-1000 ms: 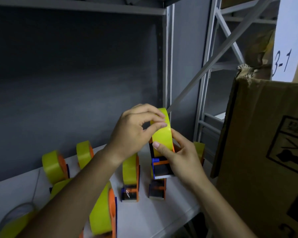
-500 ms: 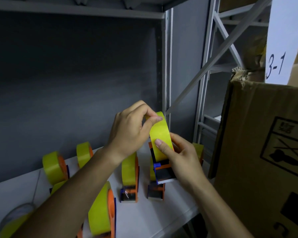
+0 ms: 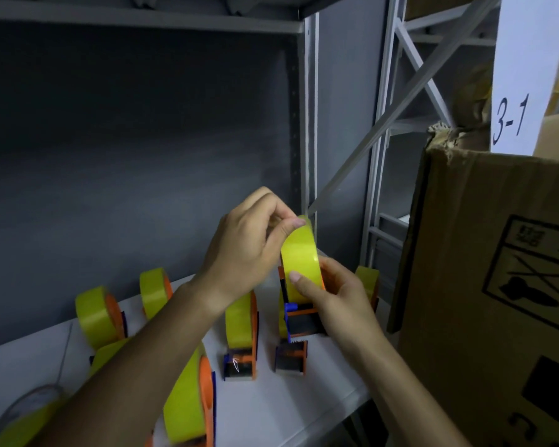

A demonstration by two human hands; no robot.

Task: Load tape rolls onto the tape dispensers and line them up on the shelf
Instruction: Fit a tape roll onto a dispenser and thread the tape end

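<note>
My right hand [image 3: 333,298] grips an orange and blue tape dispenser [image 3: 300,321] held above the white shelf [image 3: 271,401]. A yellow tape roll [image 3: 302,262] sits on that dispenser. My left hand [image 3: 246,250] pinches the top of the roll, thumb on its outer face. Below stand loaded dispensers: one [image 3: 241,330] under my left wrist, another [image 3: 291,353] under the held one, and a large near one [image 3: 191,404] by my forearm.
More yellow rolls on dispensers stand at the shelf's left [image 3: 99,314] and back [image 3: 154,291], one at far right [image 3: 368,282]. A loose roll [image 3: 23,414] lies bottom left. A large cardboard box [image 3: 497,285] fills the right. Grey uprights [image 3: 309,124] frame the shelf.
Both hands and the held dispenser have dropped slightly and shifted left. My left thumb has slid up to the roll's top edge.
</note>
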